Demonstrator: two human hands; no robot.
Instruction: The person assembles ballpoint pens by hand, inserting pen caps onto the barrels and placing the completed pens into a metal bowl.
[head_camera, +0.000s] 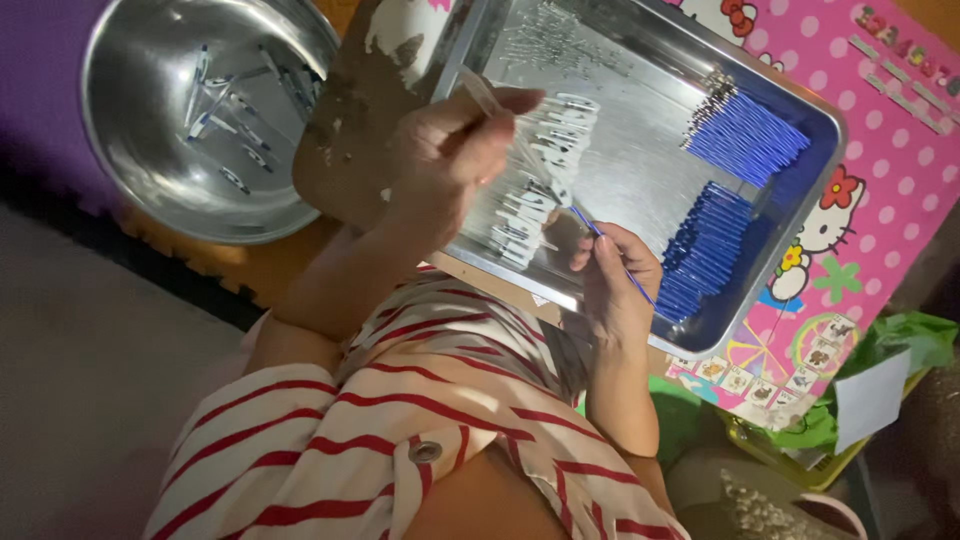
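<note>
My left hand (450, 150) is pinched shut on a clear pen barrel (505, 125), held tilted above the tray's near-left part. My right hand (615, 285) is closed on a thin blue refill (612, 255), its upper tip just below the barrel's lower end; can't tell if they touch. Both sit over the metal tray (640, 170). Row of white-and-clear pen parts (535, 190) directly under my hands. 2 stacks of blue refills (725, 195) along the tray's right side, apart from my right hand. Bare tray floor between them. Steel bowl (150, 150) with a few finished pens (235, 110) well to the left. Pink dotted mat (900, 190) beyond the tray's right rim.
</note>
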